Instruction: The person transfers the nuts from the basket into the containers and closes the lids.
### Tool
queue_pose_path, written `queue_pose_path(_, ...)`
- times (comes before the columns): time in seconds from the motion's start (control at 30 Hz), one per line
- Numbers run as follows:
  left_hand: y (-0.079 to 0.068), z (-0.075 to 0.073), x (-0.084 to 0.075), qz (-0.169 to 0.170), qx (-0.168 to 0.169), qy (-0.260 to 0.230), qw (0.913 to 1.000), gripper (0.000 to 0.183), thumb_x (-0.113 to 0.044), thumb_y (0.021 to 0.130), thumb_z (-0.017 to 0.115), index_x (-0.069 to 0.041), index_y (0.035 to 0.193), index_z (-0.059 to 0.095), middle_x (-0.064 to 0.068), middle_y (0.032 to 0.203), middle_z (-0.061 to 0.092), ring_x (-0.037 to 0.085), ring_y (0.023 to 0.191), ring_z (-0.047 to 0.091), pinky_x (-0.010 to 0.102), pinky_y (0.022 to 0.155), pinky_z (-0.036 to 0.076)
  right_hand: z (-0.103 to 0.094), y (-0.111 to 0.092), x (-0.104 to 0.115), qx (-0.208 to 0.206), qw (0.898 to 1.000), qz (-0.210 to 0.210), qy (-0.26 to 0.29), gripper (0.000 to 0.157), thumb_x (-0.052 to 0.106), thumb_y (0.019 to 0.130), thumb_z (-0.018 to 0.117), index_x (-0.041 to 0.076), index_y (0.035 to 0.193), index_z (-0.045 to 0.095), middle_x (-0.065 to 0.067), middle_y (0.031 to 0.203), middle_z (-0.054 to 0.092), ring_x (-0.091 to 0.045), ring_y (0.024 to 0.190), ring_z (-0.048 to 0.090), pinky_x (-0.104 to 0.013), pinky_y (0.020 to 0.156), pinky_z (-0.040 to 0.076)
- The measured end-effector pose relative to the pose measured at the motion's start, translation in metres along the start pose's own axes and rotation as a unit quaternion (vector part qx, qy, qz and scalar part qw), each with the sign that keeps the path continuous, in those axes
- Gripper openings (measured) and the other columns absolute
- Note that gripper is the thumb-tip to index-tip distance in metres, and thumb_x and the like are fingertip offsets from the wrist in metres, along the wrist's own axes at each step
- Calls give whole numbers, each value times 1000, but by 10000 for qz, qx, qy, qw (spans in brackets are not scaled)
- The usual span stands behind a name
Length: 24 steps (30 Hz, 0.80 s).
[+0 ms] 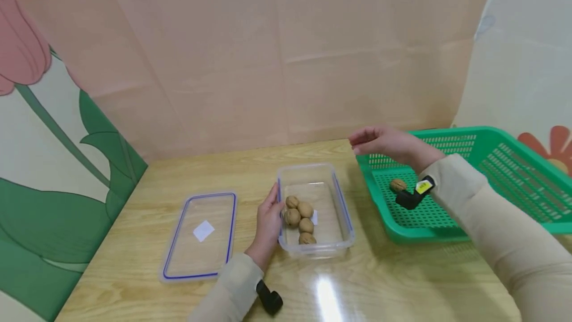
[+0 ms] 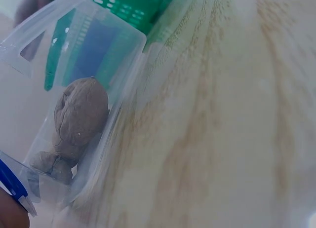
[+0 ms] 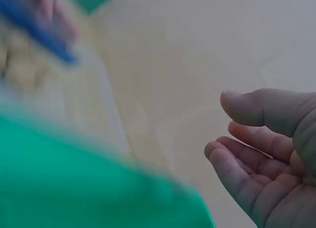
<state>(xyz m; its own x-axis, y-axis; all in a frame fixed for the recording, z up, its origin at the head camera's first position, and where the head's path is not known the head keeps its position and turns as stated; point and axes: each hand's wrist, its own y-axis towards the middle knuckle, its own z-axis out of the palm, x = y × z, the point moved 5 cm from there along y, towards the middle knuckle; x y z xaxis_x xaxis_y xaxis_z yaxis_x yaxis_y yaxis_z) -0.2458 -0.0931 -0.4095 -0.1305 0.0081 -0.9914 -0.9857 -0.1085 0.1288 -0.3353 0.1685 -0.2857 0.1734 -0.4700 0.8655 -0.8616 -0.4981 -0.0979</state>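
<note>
Outside the left wall of a clear plastic container [image 1: 330, 248], my left hand [image 1: 267, 220] holds that side, thumb at the rim. Several walnuts [image 1: 292, 217] lie in the container's left half; the left wrist view shows one walnut [image 2: 81, 111] close up through the wall. My right hand [image 1: 389, 145] is raised over the near-left rim of a green basket [image 1: 380, 207]. Its fingers are loosely bent with nothing between them, plain in the right wrist view where the hand [image 3: 266, 164] has thumb and fingers apart. One walnut [image 1: 397, 185] sits in the basket, beside the right wrist's outline.
A clear lid [image 1: 219, 237] with a blue seal and a white label lies flat on the wooden table [image 1: 134, 242], left of the container. Behind the table stands a wall covered in plain pinkish sheeting [image 1: 214, 63]. The basket takes up the right side.
</note>
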Motion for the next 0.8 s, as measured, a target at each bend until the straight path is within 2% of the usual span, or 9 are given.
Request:
queue_pose_path(0.13,-1,0,0,15,2,42,10000,51,2,91,38,1,141,30,17,149,25,30,138,22,42,114,18,-21,-9,-21,29,9967,125,-800,52,19,85,65,-4,128,47,-23,132,49,-35,119,49,-48,100,41)
queue_pose_path(0.33,1,-1,-3,-13,1,40,10000,51,1,91,38,-2,142,30,15,150,24,28,139,20,41,115,16,-36,-17,-53,415,9828,84,-1798,52,17,82,69,-5,125,51,-24,125,54,-37,113,54,-43,90,51)
queue_pose_path(0.47,2,-1,-3,-44,-2,62,10000,51,1,92,38,-2,142,30,14,150,25,26,139,21,40,115,16,-37,-19,-69,797,9707,69,-2266,51,17,80,71,-4,123,54,-24,124,55,-39,113,53,-45,88,51)
queue_pose_path(0.63,2,1,-2,-93,55,72,9999,52,1,92,38,-5,143,30,12,151,25,25,139,21,39,115,16,-34,-24,-88,1240,9611,281,-2452,53,18,78,73,0,124,55,-23,128,52,-44,116,48,-45,86,52)
queue_pose_path(0.73,1,0,-3,-138,45,125,9998,52,0,92,38,-7,143,30,10,151,25,25,139,21,39,115,17,-31,-26,-92,1383,9530,238,-2686,51,13,76,73,2,123,57,-22,127,53,-45,115,49,-44,84,53)
queue_pose_path(0.8,1,-1,-5,-149,14,160,9998,52,0,92,39,-7,143,31,10,151,26,25,139,21,39,115,17,-29,-25,-93,1405,9441,161,-2977,48,8,74,72,3,121,59,-21,125,54,-44,112,50,-43,80,54)
